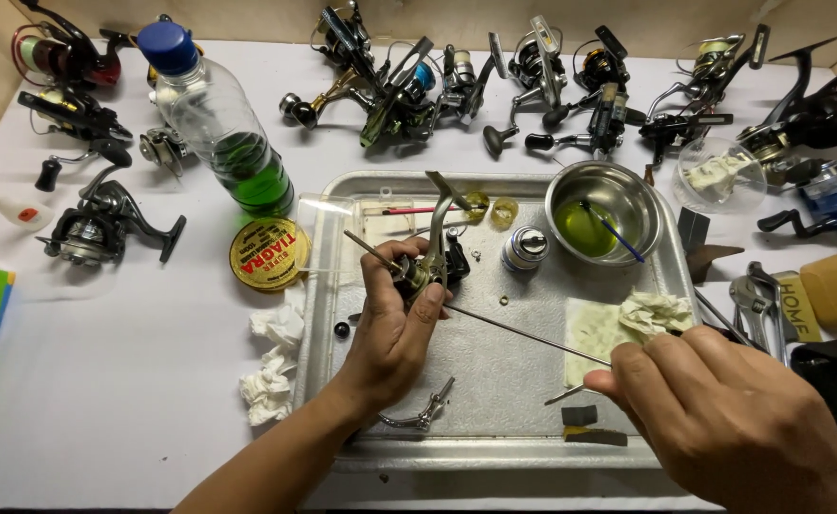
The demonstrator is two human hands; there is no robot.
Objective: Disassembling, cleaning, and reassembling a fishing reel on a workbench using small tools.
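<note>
Mid-service on a fishing reel body (430, 271), gripped in closed left hand (392, 328) above a metal tray (495, 447). Right hand (723, 414) pinching a thin rod (523, 334) aimed at the reel. Next, likely: steady, precise probing.

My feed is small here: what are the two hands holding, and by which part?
Left hand grips a fishing reel by its body, above the metal tray. Right hand pinches one end of a thin metal rod.

Bare tray (495, 366) between hands; steel bowl (604, 205), probably reels (533, 76) block beyond.
</note>
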